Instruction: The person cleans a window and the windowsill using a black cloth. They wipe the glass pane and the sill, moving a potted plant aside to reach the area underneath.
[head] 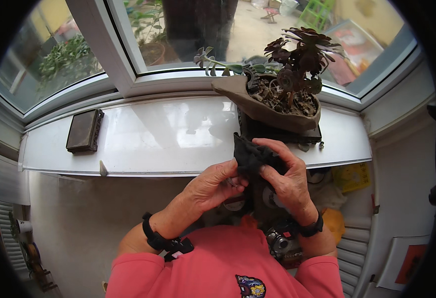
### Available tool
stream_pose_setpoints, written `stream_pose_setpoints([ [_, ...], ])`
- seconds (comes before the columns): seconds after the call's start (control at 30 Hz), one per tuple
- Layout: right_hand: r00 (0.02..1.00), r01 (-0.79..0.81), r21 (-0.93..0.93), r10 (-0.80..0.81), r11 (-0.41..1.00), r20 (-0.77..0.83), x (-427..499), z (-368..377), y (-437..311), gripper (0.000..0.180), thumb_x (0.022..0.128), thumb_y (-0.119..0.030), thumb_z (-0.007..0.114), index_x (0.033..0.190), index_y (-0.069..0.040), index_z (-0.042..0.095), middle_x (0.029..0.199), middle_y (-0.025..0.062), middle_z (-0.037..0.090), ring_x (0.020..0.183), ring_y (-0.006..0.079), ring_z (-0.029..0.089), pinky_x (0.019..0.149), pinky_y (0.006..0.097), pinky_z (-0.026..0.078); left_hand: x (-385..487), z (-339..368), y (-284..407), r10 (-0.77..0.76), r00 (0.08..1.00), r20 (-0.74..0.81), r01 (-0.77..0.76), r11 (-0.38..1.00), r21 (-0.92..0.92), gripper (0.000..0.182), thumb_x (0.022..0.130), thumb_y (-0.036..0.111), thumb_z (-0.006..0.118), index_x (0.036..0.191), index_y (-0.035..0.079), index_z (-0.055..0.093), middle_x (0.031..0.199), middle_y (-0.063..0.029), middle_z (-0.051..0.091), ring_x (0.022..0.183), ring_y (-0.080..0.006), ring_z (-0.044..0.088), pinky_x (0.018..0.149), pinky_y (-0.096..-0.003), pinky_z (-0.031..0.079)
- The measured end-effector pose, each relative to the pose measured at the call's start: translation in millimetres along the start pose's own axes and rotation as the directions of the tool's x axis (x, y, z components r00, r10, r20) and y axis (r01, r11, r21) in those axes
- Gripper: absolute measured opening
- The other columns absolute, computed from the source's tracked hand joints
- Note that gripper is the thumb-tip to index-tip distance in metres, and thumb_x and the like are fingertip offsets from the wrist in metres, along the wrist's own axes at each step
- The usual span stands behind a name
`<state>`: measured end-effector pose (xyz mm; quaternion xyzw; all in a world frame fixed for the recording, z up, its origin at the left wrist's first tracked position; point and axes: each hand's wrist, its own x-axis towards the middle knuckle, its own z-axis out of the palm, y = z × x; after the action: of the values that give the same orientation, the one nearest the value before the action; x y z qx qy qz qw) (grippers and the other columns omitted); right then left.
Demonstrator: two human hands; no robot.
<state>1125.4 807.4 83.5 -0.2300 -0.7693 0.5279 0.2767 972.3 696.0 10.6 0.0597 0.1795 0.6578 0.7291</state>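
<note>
A crumpled black cloth is held up before me, just off the front edge of the white windowsill. My right hand grips it from the right, thumb in front and fingers behind. At its left edge, my left hand has the thumb against the fabric, with the other fingers curled below. Just beyond the cloth stands a brown boat-shaped planter on a dark stand. Dark purple rosette succulents grow from its soil, and a green succulent stem trails left.
A dark carved stand lies on the sill at the left. Near the front edge is a small pale pointed object. Small stones sit beside the planter's stand. Window frames border the back; a yellow package is below right.
</note>
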Motion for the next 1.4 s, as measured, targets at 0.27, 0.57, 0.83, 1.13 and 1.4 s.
stream_pose_setpoints([
  [0.27,0.956,0.275,-0.141,-0.286,0.951,-0.066,62,84,38,0.038,0.075,0.002,0.068,0.113,0.002,0.062,0.119,0.0165,0.061,0.11,0.0282,0.06,0.095,0.0324,0.046,-62,-13,49,0.332,0.86,-0.388,-0.378,0.924,-0.047,0.034,0.097,0.024,0.058,0.116,-0.003,0.058,0.09,-0.0095,0.063,0.071,-0.013,0.056,0.064,-0.0243,0.05],
  [0.57,0.865,0.454,-0.453,-0.501,0.767,0.019,42,76,35,0.052,0.076,-0.01,0.074,0.124,0.001,0.055,0.134,0.0213,0.05,0.124,0.0373,0.048,0.104,0.0433,0.037,-50,3,75,0.335,0.909,-0.249,-0.357,0.933,-0.05,0.032,0.099,0.019,0.053,0.12,-0.005,0.057,0.088,-0.0096,0.062,0.071,-0.0133,0.054,0.063,-0.0254,0.046],
  [0.83,0.883,0.181,-0.274,-0.279,0.944,-0.377,-13,-50,24,0.02,0.089,-0.001,0.062,0.108,0.004,0.064,0.108,0.0145,0.066,0.099,0.0222,0.064,0.087,0.0314,0.051,12,28,80,0.187,0.948,-0.256,-0.182,0.982,0.045,0.031,0.097,0.013,0.054,0.122,-0.005,0.053,0.092,-0.0113,0.063,0.068,-0.011,0.052,0.057,-0.024,0.045],
  [1.13,0.92,-0.267,-0.3,0.151,0.916,-0.361,56,-165,93,0.057,0.09,-0.029,0.067,0.13,0.007,0.05,0.116,0.0203,0.062,0.102,0.0226,0.062,0.087,0.0319,0.052,64,48,92,0.285,0.825,-0.488,0.023,0.846,0.533,0.015,0.095,0.006,0.048,0.1,-0.002,0.06,0.084,-0.0096,0.063,0.059,-0.01,0.05,0.05,-0.0223,0.046],
  [1.4,0.931,-0.341,-0.055,0.329,0.939,-0.158,85,-170,113,0.056,0.087,-0.029,0.068,0.126,0.007,0.052,0.099,0.0112,0.064,0.081,0.0136,0.058,0.065,0.0253,0.048,89,55,95,0.233,0.808,-0.541,0.206,0.749,0.63,0.016,0.095,0.005,0.046,0.099,0.002,0.061,0.078,-0.0078,0.061,0.056,-0.0088,0.047,0.046,-0.0221,0.042],
])
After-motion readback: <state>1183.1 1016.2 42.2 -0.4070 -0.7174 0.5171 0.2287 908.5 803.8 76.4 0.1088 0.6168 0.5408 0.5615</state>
